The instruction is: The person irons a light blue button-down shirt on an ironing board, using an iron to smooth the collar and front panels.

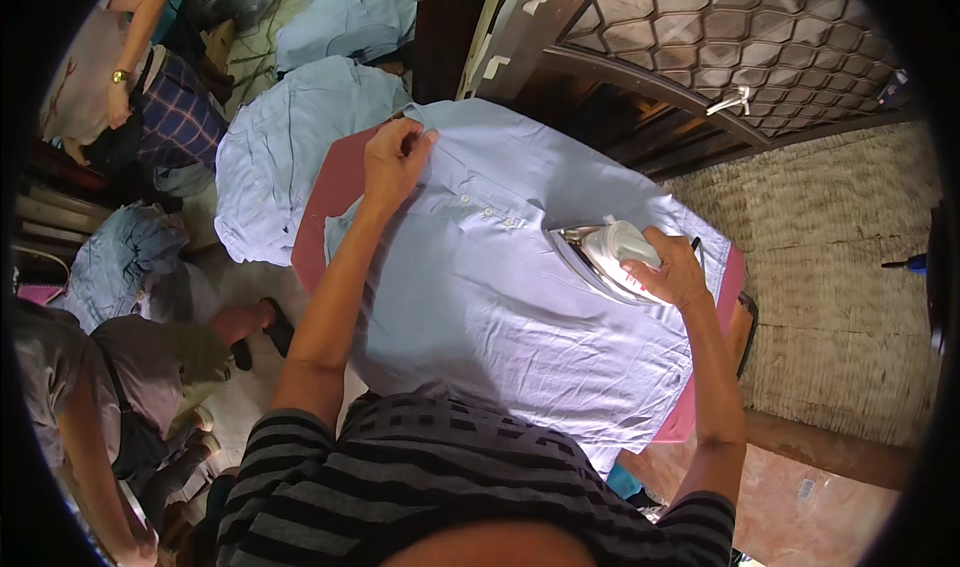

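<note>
A light blue buttoned shirt (470, 317) lies spread over a red ironing board (330, 192), with several small white buttons along its front. At the far left end of the board, my left hand (395, 167) is closed, thumb and fingers pinching the shirt's edge. My right hand (675, 272) is wrapped round the handle of a white iron (610, 247). The iron rests on the right part of the shirt, its tip pointing left toward the buttons. Soft wrinkles show in the cloth nearer my body.
Large piles of light blue garments (300, 157) stand beyond the board's left end. At the left are two other people, one in a plaid garment (180, 117), another seated low (130, 367). A brown metal lattice gate (740, 37) and a woven-looking wall (830, 267) border the right.
</note>
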Motion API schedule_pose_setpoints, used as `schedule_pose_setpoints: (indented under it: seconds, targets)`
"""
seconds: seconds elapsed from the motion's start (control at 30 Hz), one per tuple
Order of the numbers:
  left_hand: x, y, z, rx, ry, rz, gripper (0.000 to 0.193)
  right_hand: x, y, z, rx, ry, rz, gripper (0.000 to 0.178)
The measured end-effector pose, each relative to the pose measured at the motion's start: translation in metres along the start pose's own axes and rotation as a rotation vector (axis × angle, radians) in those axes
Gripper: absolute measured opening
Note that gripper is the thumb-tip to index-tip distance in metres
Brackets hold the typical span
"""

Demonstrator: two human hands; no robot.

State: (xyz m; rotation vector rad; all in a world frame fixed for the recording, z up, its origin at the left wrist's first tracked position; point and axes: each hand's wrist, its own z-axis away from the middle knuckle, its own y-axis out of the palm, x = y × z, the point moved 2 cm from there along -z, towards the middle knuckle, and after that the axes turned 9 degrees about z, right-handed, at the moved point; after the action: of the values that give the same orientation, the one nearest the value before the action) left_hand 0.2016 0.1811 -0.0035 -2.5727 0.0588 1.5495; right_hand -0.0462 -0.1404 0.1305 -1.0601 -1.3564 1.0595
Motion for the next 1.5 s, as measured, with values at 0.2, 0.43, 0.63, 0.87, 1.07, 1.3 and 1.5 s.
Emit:
schedule_pose_setpoints:
  seconds: [0.2,0.43,0.63,0.87,1.07,1.3,1.5]
  targets:
    - [-0.001,-0.007,0.002,-0.035,-0.025,-0.02,0.02,0.028,0.011,-0.041,0.082,0.06,0.086,0.046]
    - [-0.002,-0.002,-0.001,0.008,-0.051,-0.103,0.022,0.038,0.019,-0.063,-0.035,0.016,-0.018,0.04]
    - [-0.001,-0.003,-0.002,-0.007,-0.04,-0.107,0.024,0.055,0.022,-0.07,0.077,0.189,-0.131,0.043]
    - [-0.003,-0.002,-0.001,-0.017,-0.062,-0.128,0.018,0.055,0.027,-0.077,0.026,0.1,-0.172,0.043]
    - [-0.004,-0.003,-0.001,-0.022,-0.05,-0.151,0.02,0.054,0.021,-0.105,-0.019,-0.169,-0.015,0.044]
    - [-0.006,-0.006,-0.002,0.037,-0.112,-0.219,0.02,0.065,0.033,-0.144,-0.023,-0.265,0.048,0.044]
    - [-0.004,-0.006,-0.001,0.041,-0.108,-0.13,0.02,0.076,0.032,-0.156,0.018,-0.228,0.013,0.045]
